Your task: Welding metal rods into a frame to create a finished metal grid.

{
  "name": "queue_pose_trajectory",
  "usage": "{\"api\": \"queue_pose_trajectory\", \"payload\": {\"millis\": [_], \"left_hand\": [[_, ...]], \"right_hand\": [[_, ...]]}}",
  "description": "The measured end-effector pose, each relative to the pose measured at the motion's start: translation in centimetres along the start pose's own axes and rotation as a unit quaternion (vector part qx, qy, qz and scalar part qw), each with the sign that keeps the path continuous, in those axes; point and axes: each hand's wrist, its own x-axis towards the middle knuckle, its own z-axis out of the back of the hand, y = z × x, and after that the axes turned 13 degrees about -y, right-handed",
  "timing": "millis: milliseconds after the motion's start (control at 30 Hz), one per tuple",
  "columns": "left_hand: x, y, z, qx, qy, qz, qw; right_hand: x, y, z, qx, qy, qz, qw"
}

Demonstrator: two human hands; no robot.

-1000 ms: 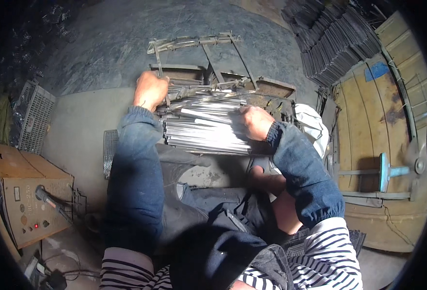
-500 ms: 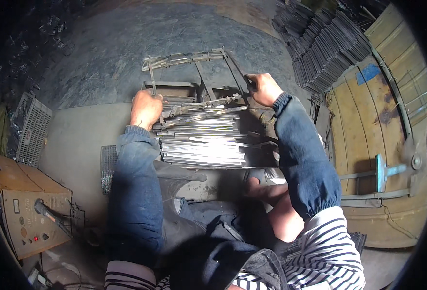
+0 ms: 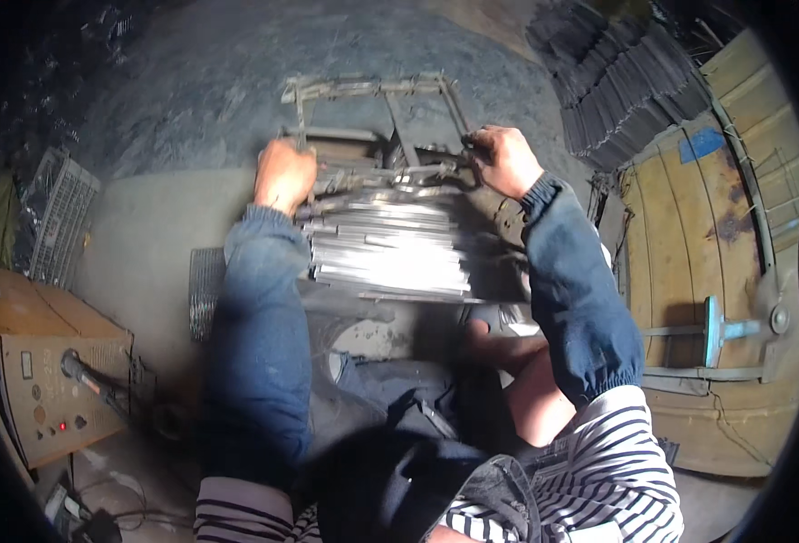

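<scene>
Head view: metal frame (image 3: 397,122) located at the far side of the metal strips (image 3: 386,249). Left hand (image 3: 286,175) clenched around the frame's left side; right hand (image 3: 508,161) grasping its right side. Box (image 3: 69,380) well left of the strips, red lamp lit.

At left, an orange box (image 3: 46,312) with 1 red light (image 3: 62,425) and a black cable (image 3: 81,373) stands near a grey crate (image 3: 60,222). At right, a yellow panel (image 3: 666,226) bears 1 blue patch (image 3: 703,145), and a pale blue bracket (image 3: 712,330) shows against its lower part. A dark stack (image 3: 612,86) stands beyond.
</scene>
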Motion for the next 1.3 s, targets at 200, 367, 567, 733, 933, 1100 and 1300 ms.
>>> {"api": "queue_pose_trajectory", "payload": {"millis": [200, 367, 567, 733, 933, 1100, 1300], "left_hand": [[0.9, 0.0, 0.2, 0.044, -0.005, -0.021, 0.999], [0.7, 0.4, -0.1, 0.046, -0.006, -0.02, 0.999], [-0.3, -0.4, 0.4, 0.055, -0.015, -0.016, 0.998], [-0.3, -0.4, 0.5, 0.05, -0.019, -0.024, 0.998], [0.1, 0.5, 0.0, 0.03, -0.038, -0.024, 0.999], [0.6, 1.3, -1.0, 0.014, -0.028, -0.037, 0.999], [0.1, 0.2, -0.1, 0.04, 0.007, -0.008, 0.999]], "right_hand": [[-6.5, 7.2, -3.5, 0.023, 0.228, 0.072, 0.971], [-8.5, 7.3, -4.2, 0.008, 0.227, 0.057, 0.972], [-8.7, 7.8, -3.1, 0.034, 0.245, 0.022, 0.969], [-7.1, 7.3, -1.1, 0.104, 0.121, 0.068, 0.985], [0.2, 6.0, 0.9, 0.09, 0.025, -0.049, 0.994], [4.2, -0.1, -3.1, -0.018, 0.067, -0.095, 0.993], [5.4, 0.8, -4.9, -0.043, 0.084, -0.063, 0.993]]}}
